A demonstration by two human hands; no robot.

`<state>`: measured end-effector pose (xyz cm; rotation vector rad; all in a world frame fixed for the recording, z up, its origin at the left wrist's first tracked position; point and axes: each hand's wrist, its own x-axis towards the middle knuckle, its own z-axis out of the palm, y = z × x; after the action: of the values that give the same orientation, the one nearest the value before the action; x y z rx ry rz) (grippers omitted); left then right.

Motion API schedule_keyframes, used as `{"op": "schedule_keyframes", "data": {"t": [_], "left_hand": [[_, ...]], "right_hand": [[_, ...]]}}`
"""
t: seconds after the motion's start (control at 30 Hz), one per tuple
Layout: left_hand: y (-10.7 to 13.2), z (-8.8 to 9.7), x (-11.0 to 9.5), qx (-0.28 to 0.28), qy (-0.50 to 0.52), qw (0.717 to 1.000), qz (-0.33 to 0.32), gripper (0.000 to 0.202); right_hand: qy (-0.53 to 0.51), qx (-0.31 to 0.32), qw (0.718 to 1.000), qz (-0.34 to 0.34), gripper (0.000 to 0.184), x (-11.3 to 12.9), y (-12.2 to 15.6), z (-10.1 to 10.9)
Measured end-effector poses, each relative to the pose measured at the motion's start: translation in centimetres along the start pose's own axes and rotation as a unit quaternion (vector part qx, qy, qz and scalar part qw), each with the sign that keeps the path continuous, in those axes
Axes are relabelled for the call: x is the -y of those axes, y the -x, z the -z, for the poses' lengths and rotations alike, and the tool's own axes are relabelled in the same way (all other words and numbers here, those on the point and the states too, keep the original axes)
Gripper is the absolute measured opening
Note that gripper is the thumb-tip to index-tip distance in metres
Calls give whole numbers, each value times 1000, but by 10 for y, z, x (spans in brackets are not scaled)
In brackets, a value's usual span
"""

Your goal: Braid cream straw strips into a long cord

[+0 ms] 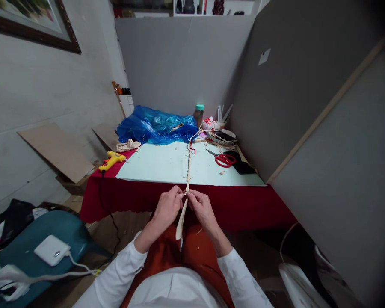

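A pale braided cord (188,169) runs from the far side of the table toward me, with a red tie (191,149) near its far end. At its near end my left hand (168,206) pinches the strands from the left. Close beside it, my right hand (201,207) pinches them from the right, the fingertips of both hands almost touching. A wide loose strip of the pale fibre (181,222) hangs below my fingers over my lap. Which strand each hand holds is too small to tell.
A pale green board (157,164) covers the red-clothed table. Red-handled scissors (223,159) lie right, a yellow glue gun (113,161) and a woven sandal (128,145) left. Behind are a blue plastic bag (154,126) and a green-lidded jar (199,113). A grey partition (308,107) bounds the right.
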<state>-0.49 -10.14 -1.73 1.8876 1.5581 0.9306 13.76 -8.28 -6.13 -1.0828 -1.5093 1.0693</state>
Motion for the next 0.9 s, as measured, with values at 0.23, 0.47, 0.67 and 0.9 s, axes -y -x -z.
{"op": "schedule_keyframes", "data": {"t": [0.23, 0.47, 0.67, 0.9], "left_hand": [[19, -11, -1, 15, -103, 993, -47, 21], [28, -13, -6, -30, -143, 983, -113, 25], [-14, -5, 8, 14, 143, 989, -30, 18], [-25, -20, 20, 219, 381, 893, 92, 28]], "right_hand": [[-193, 21, 978, -73, 35, 4, 4, -2], [-310, 21, 942, -129, 34, -1, 8, -3], [-287, 22, 946, -149, 33, -1, 7, -3], [-229, 65, 966, -100, 36, -7, 8, 3]]}}
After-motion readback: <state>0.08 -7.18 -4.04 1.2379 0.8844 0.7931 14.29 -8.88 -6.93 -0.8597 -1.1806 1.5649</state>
